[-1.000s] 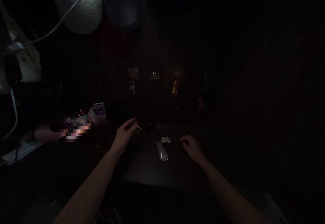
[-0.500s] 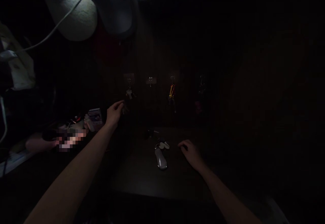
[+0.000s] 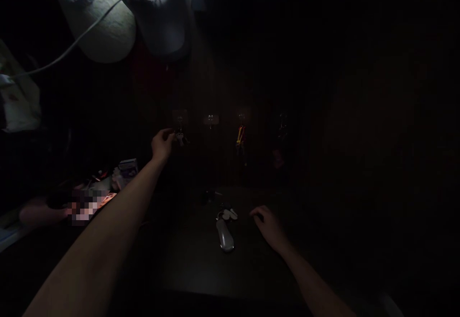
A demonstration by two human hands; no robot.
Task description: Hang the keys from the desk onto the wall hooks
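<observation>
My left hand [image 3: 162, 145] is raised beside a small bunch of keys [image 3: 180, 138] on the leftmost wall hook [image 3: 180, 118]. Its thumb and index finger close in a pinch at the keys' left edge; darkness hides what is between them. Low on the right, my right hand [image 3: 270, 228] rests over the dark surface with fingers loosely bent and apart, holding nothing I can see. Left of it lies a key set [image 3: 230, 214] joined to a grey, rounded fob [image 3: 225, 238]. Another dark key [image 3: 211, 195] lies just behind.
More hooks line the wall: one bare [image 3: 211, 119], one with a yellow-and-red strap and keys [image 3: 240, 137], one with a dim pink item [image 3: 278, 158]. Pale caps [image 3: 108, 39] and a white cable [image 3: 84, 33] hang upper left. A small box [image 3: 128, 167] stands among clutter left.
My left hand has moved up, closer to the hanging keys. My right hand stays almost where it was. The view has shifted slightly.
</observation>
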